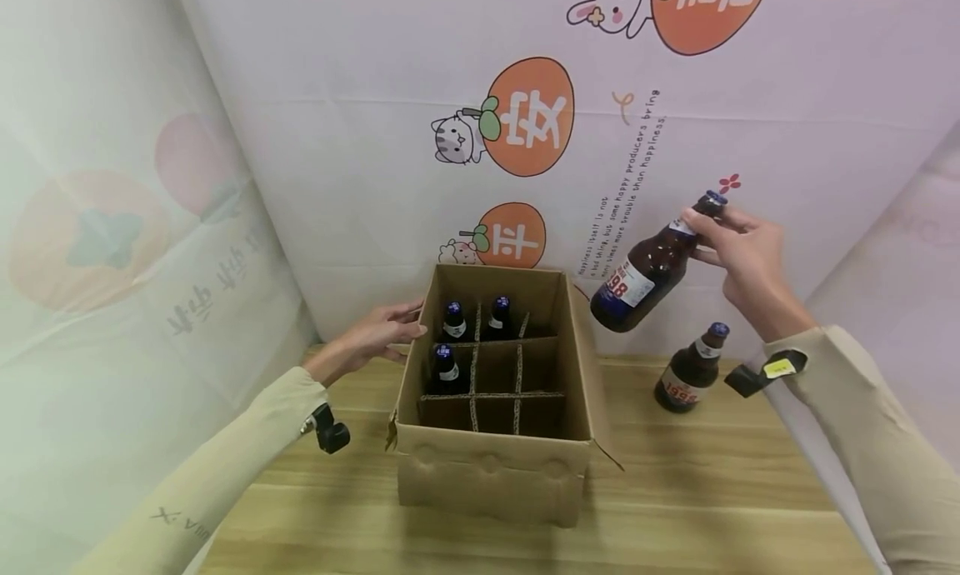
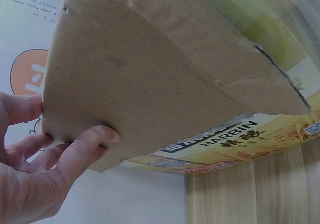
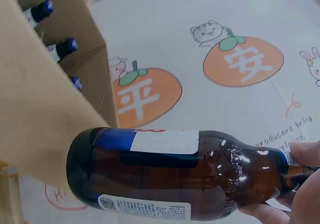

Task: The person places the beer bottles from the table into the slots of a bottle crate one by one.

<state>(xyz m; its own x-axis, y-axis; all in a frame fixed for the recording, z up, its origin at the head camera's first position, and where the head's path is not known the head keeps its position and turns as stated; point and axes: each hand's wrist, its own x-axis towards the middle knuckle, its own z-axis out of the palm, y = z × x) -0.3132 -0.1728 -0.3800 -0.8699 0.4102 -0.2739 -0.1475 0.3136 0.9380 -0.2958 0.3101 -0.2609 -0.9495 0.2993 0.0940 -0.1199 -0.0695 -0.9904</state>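
While right grip point(image 1: 742, 250) tight round one bottle point(image 1: 652, 267), left grip point(image 1: 371, 339) spread against divided carton point(image 1: 491, 483) with three bottles point(image 1: 501, 315) inside

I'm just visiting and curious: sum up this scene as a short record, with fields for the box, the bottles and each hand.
Box: cardboard, open-topped, divided inside
Bottles in box: three visible, blue-capped
Right hand: holds a brown bottle by its neck, tilted, off the table
Left hand: touches the box's left side
Other bottle: upright on the table, right of the box
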